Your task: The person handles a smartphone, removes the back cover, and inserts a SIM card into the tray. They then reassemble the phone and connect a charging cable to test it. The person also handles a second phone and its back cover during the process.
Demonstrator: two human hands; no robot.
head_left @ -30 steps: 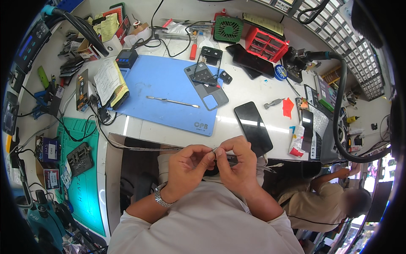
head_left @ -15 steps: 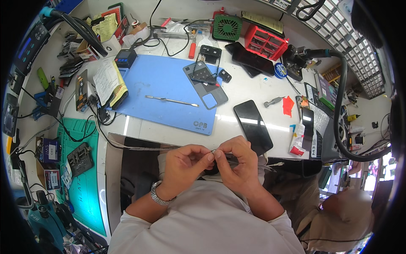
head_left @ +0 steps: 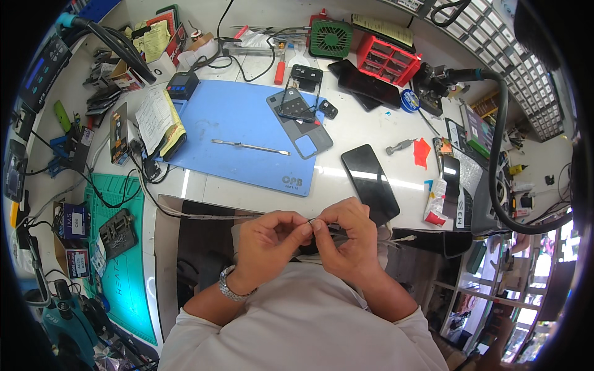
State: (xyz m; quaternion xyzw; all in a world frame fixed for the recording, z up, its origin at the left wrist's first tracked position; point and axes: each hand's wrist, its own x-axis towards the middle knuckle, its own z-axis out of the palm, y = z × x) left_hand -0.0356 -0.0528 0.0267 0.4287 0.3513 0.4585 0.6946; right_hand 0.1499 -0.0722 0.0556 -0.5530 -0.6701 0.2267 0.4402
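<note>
My left hand [head_left: 272,240] and my right hand [head_left: 348,238] meet in front of my body at the bench's near edge. Both are closed in a pinch, thumb against forefinger, with the fingertips touching or nearly so. Between them shows a tiny dark bit, too small to name. Just beyond my right hand a black smartphone [head_left: 371,179] lies screen up. A double-ended metal pry tool [head_left: 250,147] rests on the blue mat [head_left: 229,117]. Across the mat's right edge lie a grey phone back cover [head_left: 314,137], an opened phone frame [head_left: 303,93] and a small black camera cover [head_left: 328,109].
Dark phones [head_left: 371,88] lie before a red drawer box [head_left: 387,62], beside a green fan [head_left: 331,38]. A thick black hose [head_left: 495,161] arches at the right. At the left are a green mat [head_left: 124,290], cables and papers [head_left: 159,120].
My hands keep their pinch in nearly the same place. The other person seated at the lower right has mostly gone from view, showing shelves there.
</note>
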